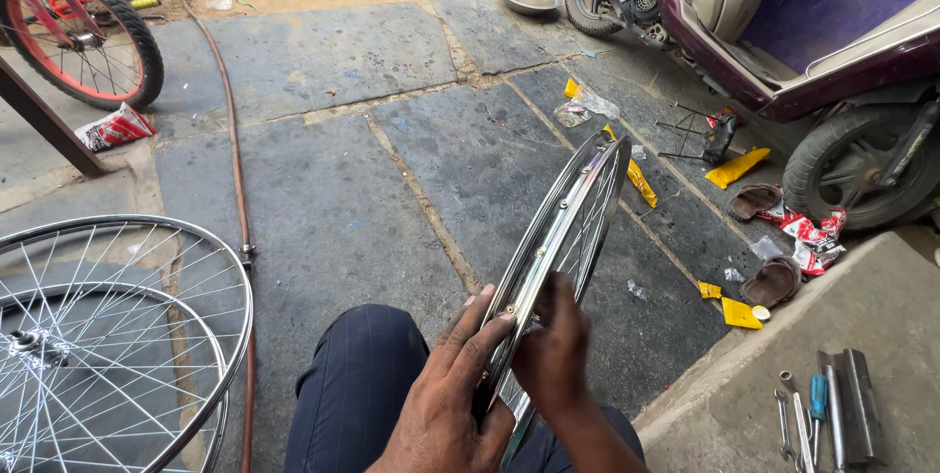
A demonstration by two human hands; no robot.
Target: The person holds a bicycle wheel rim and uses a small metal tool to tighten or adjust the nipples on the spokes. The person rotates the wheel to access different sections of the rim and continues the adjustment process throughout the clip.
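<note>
Both hands, left hand (446,404), right hand (550,355), fingers clasping upright rim (573,213); spoked wheels (108,336) left.

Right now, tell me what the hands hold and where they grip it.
Both the left hand and right hand hold the bicycle wheel rim, upright, at its near lower edge.

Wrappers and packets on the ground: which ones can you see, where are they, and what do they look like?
Red and white crumpled packet: far left, beside the red bicycle wheel.
Red and white torn wrappers: right, by the scooter's black rear tyre.
Clear crinkled plastic bag: stone floor beyond the shiny metal wheel rim.
Yellow flat packaging pieces: scattered near the brown sandals.
</note>
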